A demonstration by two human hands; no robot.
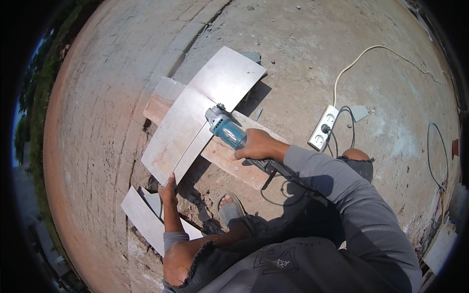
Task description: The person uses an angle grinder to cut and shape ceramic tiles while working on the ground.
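Observation:
A long pale tile point(188, 122) lies across a reddish board point(234, 163), running from upper right to lower left. My right hand point(259, 145) is wrapped round the body of a teal angle grinder point(228, 131). The grinder's head rests at the tile's right side, where a straight cut line runs down along a narrow strip point(191, 152). The grinder hides its own disc's contact with the tile. My left hand point(168, 189) grips the tile's near lower corner, thumb on top and fingers out of sight beneath.
A white power strip point(322, 129) with a black plug sits on the concrete to the right, its pale cord point(354, 61) curving away. Tile offcuts point(144, 219) lie at lower left. My sandalled foot point(229, 207) is near the board. A dark cable point(430, 146) loops at far right.

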